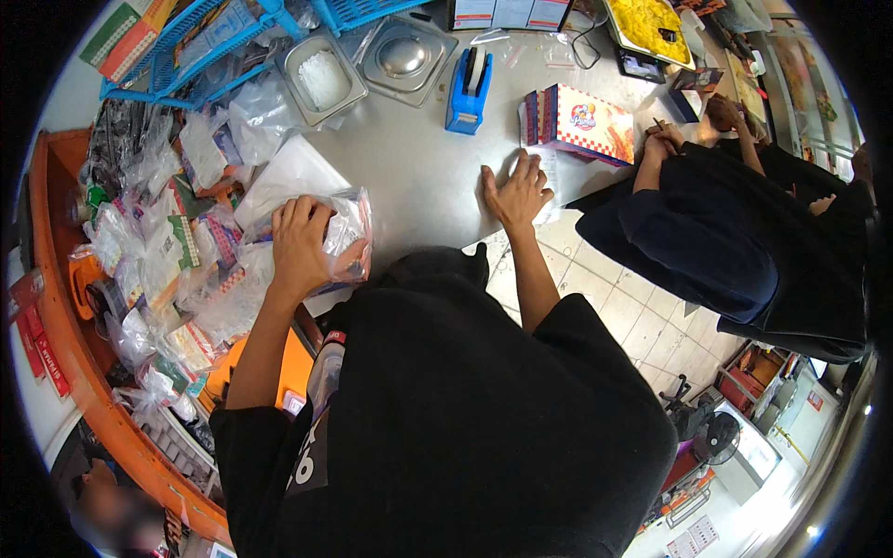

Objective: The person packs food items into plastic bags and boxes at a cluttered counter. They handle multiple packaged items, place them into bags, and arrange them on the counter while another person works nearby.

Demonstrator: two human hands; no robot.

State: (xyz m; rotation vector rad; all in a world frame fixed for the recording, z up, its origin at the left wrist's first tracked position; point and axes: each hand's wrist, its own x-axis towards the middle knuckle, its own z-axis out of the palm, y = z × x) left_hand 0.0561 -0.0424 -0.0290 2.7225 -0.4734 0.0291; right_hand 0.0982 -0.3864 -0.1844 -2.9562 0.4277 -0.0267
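Observation:
My left hand (302,244) is closed over a clear plastic bag (355,228) near the table's front edge, its fingers curled round the top. What lies inside the bag is hard to make out. A stack of white paper sheets (296,181) sits right beside that hand. My right hand (521,193) is spread flat on the steel table (419,158), with nothing in its grasp. Its fingertips lie beside a printed paper slip (549,172), just below a few red-and-white checkered food boxes (591,121).
Bagged goods (177,242) heap up on the left, by an orange counter edge (70,391). Along the back stand a blue tape dispenser (468,90), a steel pan of white stuff (321,79), a steel lid (405,58) and blue baskets (200,51). Co-workers (707,223) stand to the right.

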